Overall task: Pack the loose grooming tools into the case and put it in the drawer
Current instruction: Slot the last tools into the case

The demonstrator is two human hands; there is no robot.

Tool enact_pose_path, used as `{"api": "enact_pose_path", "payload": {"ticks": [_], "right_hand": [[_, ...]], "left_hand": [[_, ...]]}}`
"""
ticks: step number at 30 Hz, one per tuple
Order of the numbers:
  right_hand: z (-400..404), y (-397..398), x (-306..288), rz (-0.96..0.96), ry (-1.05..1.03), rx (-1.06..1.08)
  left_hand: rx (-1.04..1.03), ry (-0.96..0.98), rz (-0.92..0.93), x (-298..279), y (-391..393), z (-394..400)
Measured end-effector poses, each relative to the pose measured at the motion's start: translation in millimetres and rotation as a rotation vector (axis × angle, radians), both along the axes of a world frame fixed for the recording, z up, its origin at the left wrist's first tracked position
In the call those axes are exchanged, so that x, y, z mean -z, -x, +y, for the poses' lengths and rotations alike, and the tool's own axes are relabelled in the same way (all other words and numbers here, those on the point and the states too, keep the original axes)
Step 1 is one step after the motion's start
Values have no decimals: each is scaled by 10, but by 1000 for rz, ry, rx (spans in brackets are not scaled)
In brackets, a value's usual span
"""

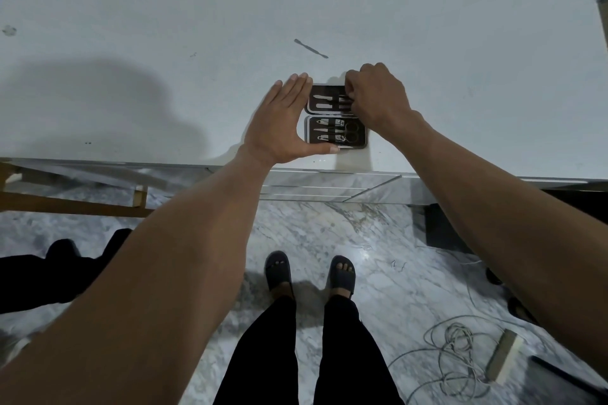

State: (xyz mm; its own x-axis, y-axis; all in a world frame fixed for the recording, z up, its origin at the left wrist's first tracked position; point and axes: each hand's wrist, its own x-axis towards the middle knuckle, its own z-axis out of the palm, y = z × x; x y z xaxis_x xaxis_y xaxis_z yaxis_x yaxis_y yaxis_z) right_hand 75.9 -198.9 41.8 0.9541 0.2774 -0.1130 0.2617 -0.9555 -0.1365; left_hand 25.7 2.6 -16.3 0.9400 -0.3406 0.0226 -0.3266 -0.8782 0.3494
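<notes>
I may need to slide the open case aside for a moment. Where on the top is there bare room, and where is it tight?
Bare: the wide stretch of white tabletop left of the left hand, and the stretch right of the right hand. Tight: around the open case, flanked by both hands near the front edge. Behind it lies one loose tool.

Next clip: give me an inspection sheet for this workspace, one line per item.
Surface: white tabletop, a few small dark marks.
Job's things: case lying open flat near the front edge, tools seated in both halves; one loose tool lies beyond the case.
Clutter: nothing seen on the tabletop.
Hands: left hand flat, bracing the case's left side; right hand curled over the far half, fingertips at a tool.
Cables: coiled cable on the floor, lower right.
Surroundings: marble floor; drawer not identifiable.
</notes>
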Motion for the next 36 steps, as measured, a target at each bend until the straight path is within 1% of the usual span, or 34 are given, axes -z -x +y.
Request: {"api": "enact_pose_path", "payload": {"ticks": [6, 15, 18, 22, 26, 32, 36], "right_hand": [[-20, -74, 49, 40, -89, -17], [2, -115, 15, 76, -148, -35], [-19, -152, -66, 101, -209, 16], [21, -315, -115, 42, -286, 109], [147, -517, -86, 25, -359, 161], [336, -715, 70, 46, -408, 244], [371, -726, 141, 21, -419, 280]], "left_hand": [[0, 19, 7, -9, 4, 1], [-1, 27, -3, 4, 7, -4], [0, 37, -8, 5, 9, 0], [7, 35, -16, 1, 2, 0], [14, 29, -22, 4, -10, 3], [19, -1, -29, 26, -36, 13], [16, 0, -33, 31, -38, 15]]}}
